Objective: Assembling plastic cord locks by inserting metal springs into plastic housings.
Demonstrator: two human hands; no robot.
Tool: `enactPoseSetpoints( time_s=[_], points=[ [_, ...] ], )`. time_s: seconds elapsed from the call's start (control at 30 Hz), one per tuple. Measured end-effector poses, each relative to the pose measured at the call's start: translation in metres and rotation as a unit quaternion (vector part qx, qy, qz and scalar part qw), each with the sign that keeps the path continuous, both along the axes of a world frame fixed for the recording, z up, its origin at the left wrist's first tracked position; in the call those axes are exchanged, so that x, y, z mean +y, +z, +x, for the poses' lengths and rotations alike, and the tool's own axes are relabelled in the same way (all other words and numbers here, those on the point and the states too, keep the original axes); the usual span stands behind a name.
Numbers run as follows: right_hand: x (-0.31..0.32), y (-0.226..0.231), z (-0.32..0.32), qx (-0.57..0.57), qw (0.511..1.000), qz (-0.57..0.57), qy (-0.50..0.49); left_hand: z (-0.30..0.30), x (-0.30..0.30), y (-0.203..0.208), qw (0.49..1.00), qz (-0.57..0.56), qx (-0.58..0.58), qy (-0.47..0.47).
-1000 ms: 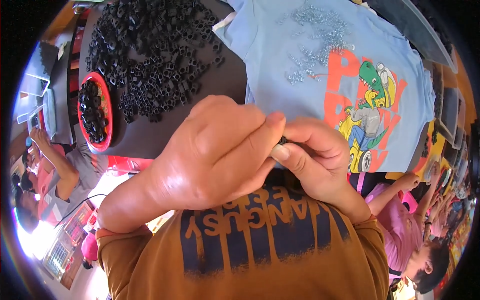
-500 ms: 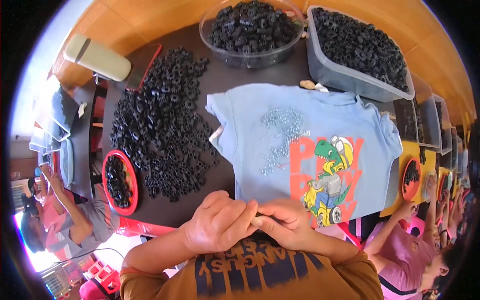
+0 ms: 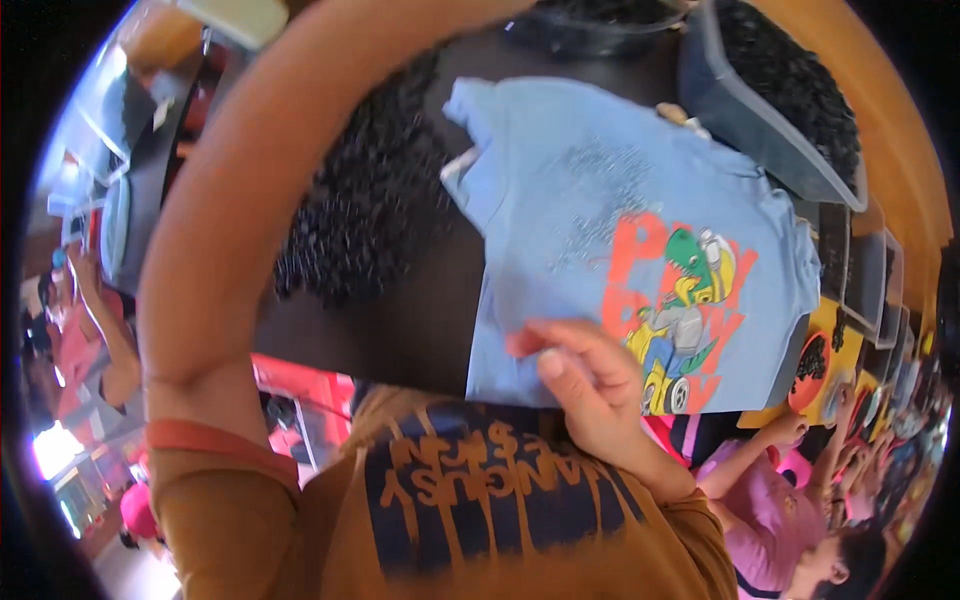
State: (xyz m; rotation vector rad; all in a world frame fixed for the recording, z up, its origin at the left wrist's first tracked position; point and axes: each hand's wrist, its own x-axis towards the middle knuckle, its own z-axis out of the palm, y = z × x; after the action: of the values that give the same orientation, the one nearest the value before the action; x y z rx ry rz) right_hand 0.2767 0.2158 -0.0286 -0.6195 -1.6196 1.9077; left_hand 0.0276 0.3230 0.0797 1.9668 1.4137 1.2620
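My right hand (image 3: pixel 592 385) hovers over the near edge of a light blue T-shirt (image 3: pixel 530 290) spread on the dark table. Its thumb and fingers stand apart, blurred, with nothing visible between them. Small shiny pieces (image 3: pixel 605 185), too small to name, lie scattered on the shirt above its dinosaur print. My left forearm (image 3: pixel 235 190) arcs up the left side and across the top, so the left hand is out of the picture. Beneath and beside that arm spreads a heap of small black ring-like parts (image 3: pixel 365 210).
A clear rectangular tub (image 3: pixel 735 140) of black parts stands at the back right, beside a round clear bowl (image 3: pixel 590 42) with more. A pale beige case (image 3: pixel 240 18) shows at the far left. People sit on both sides, one in a pink shirt (image 3: pixel 770 500) at right.
My hands, together near the table's front edge before, have parted. The left arm has swung up and forward out of view; the right hand is slightly further right. The whole view has shifted.
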Motion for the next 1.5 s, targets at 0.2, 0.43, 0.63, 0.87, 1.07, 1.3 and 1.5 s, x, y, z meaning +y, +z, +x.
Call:
enactPoseSetpoints(
  time_s=[0.2,0.43,0.63,0.87,1.07,1.3,1.5],
  points=[
    [0.002,-0.008,0.0,-0.009,0.999,0.038,-0.008,-0.015,-0.103,-0.037,0.919,-0.109,0.202,0.321],
    [-0.006,-0.01,-0.005,-0.013,0.995,0.089,0.029,0.021,-0.209,-0.087,0.912,-0.036,0.243,0.329],
    [-0.009,-0.009,-0.007,-0.033,0.995,0.092,0.007,0.019,-0.187,-0.103,0.896,-0.019,0.328,0.299],
    [-0.015,-0.005,-0.013,-0.058,0.991,0.116,-0.005,0.019,-0.179,-0.103,0.879,-0.017,0.388,0.276],
    [-0.023,0.001,-0.008,-0.093,0.992,0.079,-0.017,0.018,-0.183,-0.107,0.903,-0.025,0.348,0.25],
    [-0.026,0.0,-0.011,-0.104,0.989,0.099,-0.038,-0.026,-0.243,-0.082,0.843,0.025,0.32,0.431],
    [-0.026,0.001,-0.017,-0.117,0.986,0.117,-0.038,-0.083,-0.29,-0.079,0.749,-0.089,0.375,0.539]
  ],
)
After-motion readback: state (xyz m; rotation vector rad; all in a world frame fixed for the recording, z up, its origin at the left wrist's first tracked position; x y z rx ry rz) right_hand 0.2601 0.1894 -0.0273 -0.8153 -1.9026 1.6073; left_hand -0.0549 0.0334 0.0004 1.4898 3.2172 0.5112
